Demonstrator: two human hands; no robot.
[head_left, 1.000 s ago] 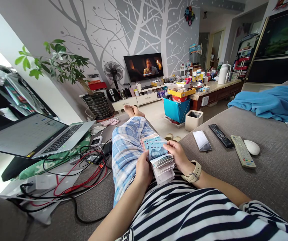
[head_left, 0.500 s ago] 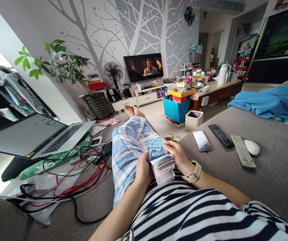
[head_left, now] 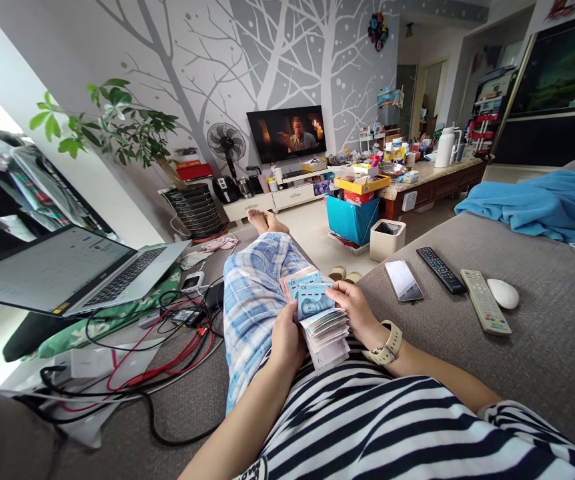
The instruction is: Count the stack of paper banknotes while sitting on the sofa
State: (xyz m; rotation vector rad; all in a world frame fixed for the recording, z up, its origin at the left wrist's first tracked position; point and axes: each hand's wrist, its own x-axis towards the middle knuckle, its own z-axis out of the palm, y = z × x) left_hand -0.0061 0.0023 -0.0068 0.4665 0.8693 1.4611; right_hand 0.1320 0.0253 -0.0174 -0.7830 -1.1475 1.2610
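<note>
Banknotes lie between left hand and right hand, both pinching them

A living room in a home can be recognised: a grey sofa is faced by a television above a low cabinet, and the wall behind is decorated with trees. Remote controls and a blue blanket are spread on the sofa, slippers are seen on the floor, and a fan and potted plant are placed nearby.
</note>
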